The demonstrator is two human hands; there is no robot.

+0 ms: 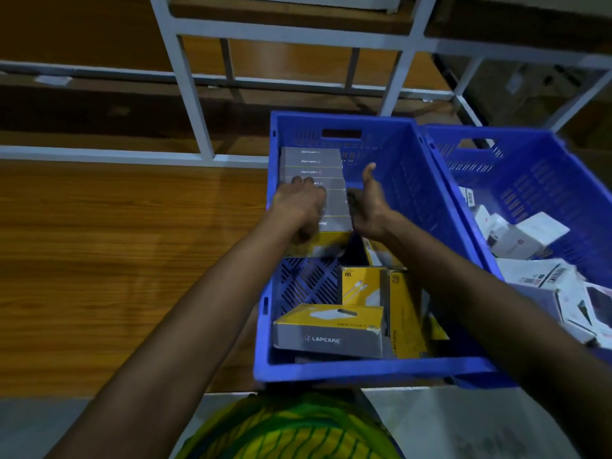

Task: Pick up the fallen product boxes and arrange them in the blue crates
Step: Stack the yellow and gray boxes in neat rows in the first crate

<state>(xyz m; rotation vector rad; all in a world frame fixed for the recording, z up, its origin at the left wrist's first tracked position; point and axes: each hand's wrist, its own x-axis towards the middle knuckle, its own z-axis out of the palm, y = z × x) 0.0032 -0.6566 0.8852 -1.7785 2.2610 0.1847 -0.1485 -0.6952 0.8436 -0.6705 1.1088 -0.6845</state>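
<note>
A blue crate (364,371) stands on a wooden shelf in front of me. Along its far left side runs a neat row of grey and yellow product boxes (313,164). My left hand (299,202) lies on top of that row with its fingers curled over the boxes. My right hand (369,203) presses against the right side of the row, thumb up and fingers hidden behind the boxes. Loose yellow and grey boxes (328,329) lie unsorted at the near end of the crate.
A second blue crate (530,144) with several white boxes (526,236) sits against the first on the right. The wooden shelf (132,260) stretches to the left. White metal rack uprights (192,87) rise behind the crates.
</note>
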